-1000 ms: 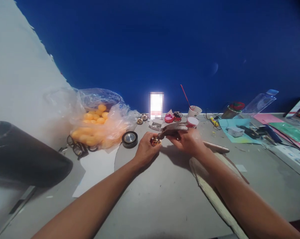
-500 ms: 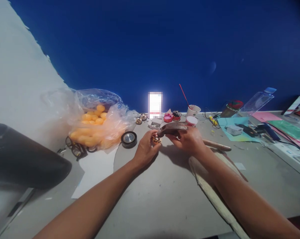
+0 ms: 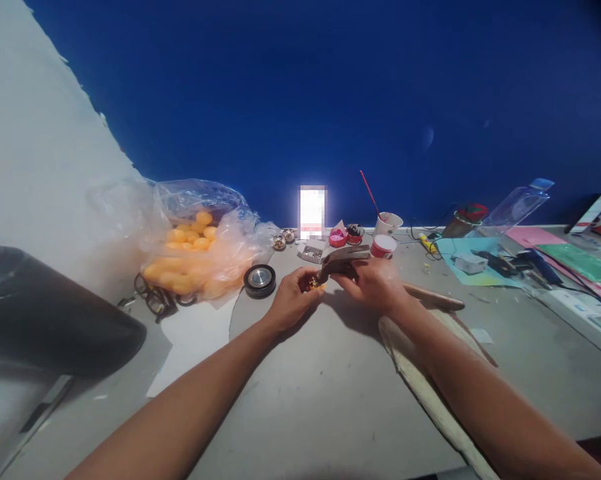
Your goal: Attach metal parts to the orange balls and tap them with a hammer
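Between the fingers of my left hand (image 3: 291, 301) is a small shiny gold ball-like piece (image 3: 316, 284), partly covered by the fingers. My right hand (image 3: 375, 285) is closed around a dark metal hammer (image 3: 341, 256) near its head, and the head's end touches or nearly touches the gold piece. The hammer's wooden handle (image 3: 438, 296) sticks out to the right behind my wrist. A small tray of tiny parts (image 3: 311, 253) lies just beyond my hands, and a black round disc with a silver centre (image 3: 259, 281) is left of my left hand.
A plastic bag of orange balls (image 3: 188, 257) and black-framed glasses (image 3: 155, 301) are at the left, near a large dark cylinder (image 3: 55, 313). Behind my hands stand a lit phone (image 3: 312, 212), red tubs (image 3: 337, 236) and a cup (image 3: 388, 222). A pale cloth strip (image 3: 430, 400) lies under my right forearm.
The hammer head has tilted and moved slightly over the gold piece, now more covered by it and the left fingers. The view has shifted slightly.
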Demonstrator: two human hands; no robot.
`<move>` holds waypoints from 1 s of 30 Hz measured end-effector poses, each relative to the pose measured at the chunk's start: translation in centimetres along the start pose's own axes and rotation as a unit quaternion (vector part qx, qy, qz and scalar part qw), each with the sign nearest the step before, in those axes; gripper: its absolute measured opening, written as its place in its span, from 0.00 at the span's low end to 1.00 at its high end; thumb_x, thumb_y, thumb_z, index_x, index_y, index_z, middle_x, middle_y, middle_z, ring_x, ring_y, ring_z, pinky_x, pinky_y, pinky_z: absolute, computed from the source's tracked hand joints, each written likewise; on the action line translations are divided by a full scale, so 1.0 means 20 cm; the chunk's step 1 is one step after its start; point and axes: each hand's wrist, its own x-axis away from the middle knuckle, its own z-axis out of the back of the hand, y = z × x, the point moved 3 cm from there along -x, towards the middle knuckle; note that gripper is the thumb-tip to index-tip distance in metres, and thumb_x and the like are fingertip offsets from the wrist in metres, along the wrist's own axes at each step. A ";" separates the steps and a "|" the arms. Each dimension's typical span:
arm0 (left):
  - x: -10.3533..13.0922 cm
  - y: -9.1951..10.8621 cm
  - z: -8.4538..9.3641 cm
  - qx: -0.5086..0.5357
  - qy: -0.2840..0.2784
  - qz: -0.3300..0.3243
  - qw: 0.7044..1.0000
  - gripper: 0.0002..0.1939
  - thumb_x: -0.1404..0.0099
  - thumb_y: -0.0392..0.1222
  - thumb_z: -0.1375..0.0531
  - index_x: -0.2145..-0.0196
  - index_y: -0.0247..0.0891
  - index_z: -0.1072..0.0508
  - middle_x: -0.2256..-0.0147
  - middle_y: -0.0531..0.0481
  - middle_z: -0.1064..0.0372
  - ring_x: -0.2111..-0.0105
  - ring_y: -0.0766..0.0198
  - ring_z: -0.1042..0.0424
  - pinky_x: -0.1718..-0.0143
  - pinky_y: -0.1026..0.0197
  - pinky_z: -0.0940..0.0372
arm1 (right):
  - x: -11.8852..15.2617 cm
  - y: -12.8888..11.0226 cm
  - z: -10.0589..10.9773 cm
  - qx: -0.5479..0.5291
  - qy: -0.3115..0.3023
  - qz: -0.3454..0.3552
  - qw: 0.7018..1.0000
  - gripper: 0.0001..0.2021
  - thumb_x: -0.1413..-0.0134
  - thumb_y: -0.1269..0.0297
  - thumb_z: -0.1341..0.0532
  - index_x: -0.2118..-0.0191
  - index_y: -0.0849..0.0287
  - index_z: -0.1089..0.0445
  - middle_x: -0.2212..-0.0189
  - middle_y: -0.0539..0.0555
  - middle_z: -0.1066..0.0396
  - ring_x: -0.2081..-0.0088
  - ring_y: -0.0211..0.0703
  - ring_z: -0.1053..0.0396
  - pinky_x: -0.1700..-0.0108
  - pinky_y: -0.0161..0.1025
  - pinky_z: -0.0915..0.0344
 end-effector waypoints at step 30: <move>-0.01 -0.04 0.02 -0.042 -0.024 -0.043 0.998 0.20 0.44 0.36 0.35 0.52 0.39 0.27 0.61 0.52 0.26 0.64 0.63 0.29 0.59 0.59 0.33 | -0.01 -0.03 0.02 -0.022 0.022 0.007 0.999 0.15 0.34 0.52 0.37 0.60 0.57 0.18 0.71 0.56 0.19 0.72 0.47 0.26 0.68 0.40 0.39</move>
